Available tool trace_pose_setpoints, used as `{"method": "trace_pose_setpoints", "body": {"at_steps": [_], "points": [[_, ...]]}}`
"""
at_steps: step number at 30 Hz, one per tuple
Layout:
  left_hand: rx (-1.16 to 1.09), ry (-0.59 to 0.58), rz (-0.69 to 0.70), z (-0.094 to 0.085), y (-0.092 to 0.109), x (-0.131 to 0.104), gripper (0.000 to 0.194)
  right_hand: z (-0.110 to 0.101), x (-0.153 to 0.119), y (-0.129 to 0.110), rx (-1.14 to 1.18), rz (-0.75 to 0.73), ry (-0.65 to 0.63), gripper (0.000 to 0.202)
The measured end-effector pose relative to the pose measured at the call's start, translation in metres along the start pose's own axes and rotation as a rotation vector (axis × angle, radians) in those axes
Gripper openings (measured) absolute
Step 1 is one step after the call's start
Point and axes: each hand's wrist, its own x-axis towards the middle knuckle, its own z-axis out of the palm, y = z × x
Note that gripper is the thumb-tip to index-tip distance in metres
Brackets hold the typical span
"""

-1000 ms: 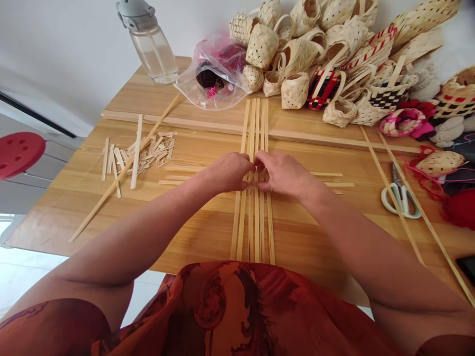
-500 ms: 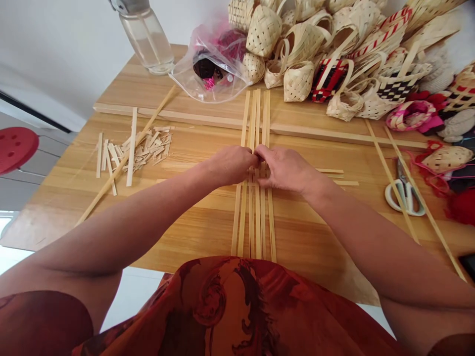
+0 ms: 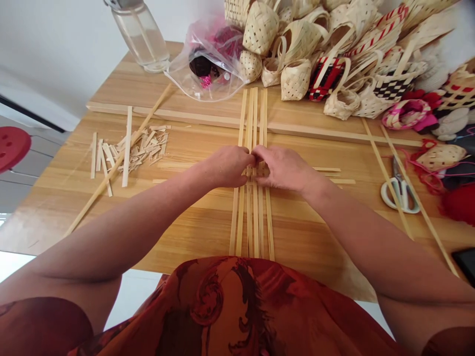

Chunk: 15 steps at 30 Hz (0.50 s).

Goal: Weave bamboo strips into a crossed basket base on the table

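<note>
Several pale flat weaving strips (image 3: 256, 222) run lengthwise in front of me, from near my body to past a long wooden bar. Shorter weaving strips (image 3: 328, 170) lie crosswise and show at both sides of my hands. Where the two sets cross, my left hand (image 3: 232, 166) presses from the left, thumb and fingers curled onto the strips. My right hand (image 3: 284, 169) meets it from the right, its index finger and thumb bent around the crossing. The fingertips nearly touch each other and hide part of the weave.
The long wooden bar (image 3: 319, 132) spans the table. Wood scraps (image 3: 148, 148) lie at left, scissors (image 3: 400, 193) at right beside loose strips. Small woven baskets (image 3: 296, 79) crowd the back right, with a plastic bag (image 3: 222, 64) and a water bottle (image 3: 143, 37) at the back left.
The whole view has shifted slightly, so things appear a little further left. My left thumb now shows lower, apart from the fingers. Both hands stay at the crossing.
</note>
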Motion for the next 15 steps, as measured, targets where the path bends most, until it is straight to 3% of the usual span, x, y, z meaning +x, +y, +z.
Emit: {"method": "trace_pose_setpoints", "body": {"at_steps": [6, 15], "points": [[-0.003, 0.076, -0.079, 0.002, 0.013, -0.003, 0.046, 0.0, -0.014, 0.015, 0.201, -0.078, -0.017, 0.049], [0.039, 0.067, -0.08, 0.006, 0.018, 0.008, 0.041, 0.007, -0.019, 0.018, 0.145, -0.061, 0.042, 0.042]]}}
